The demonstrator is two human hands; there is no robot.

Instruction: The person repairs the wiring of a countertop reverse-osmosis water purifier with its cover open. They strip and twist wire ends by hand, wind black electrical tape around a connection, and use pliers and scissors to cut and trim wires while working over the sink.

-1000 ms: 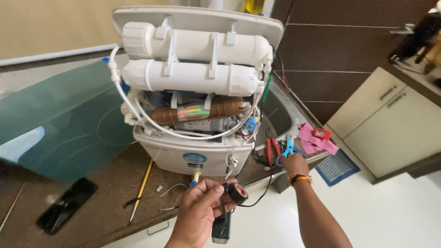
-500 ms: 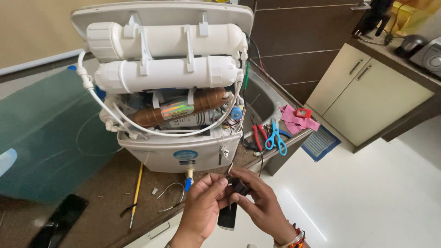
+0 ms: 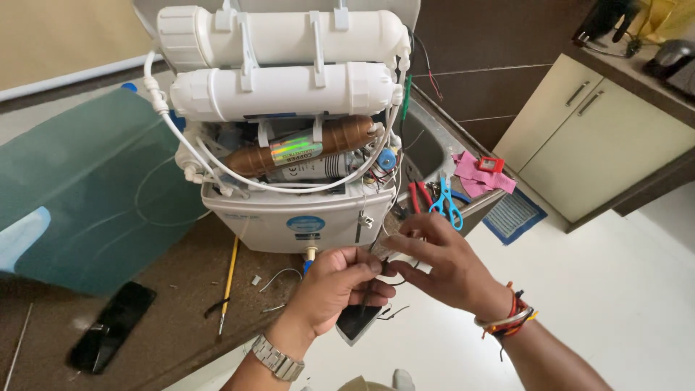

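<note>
Black wire (image 3: 381,269) ends hidden between both hands' fingertips.

A brown speckled countertop (image 3: 174,289) runs along the left, with a steel sink (image 3: 427,148) set into its far right end. Behind it the wall (image 3: 58,36) is pale beige, turning to dark brown tiles (image 3: 492,43) on the right. Cream cabinets (image 3: 601,145) with metal handles stand at the right edge. The floor (image 3: 615,289) is white, with a small blue mat (image 3: 515,215) near the sink.
</note>
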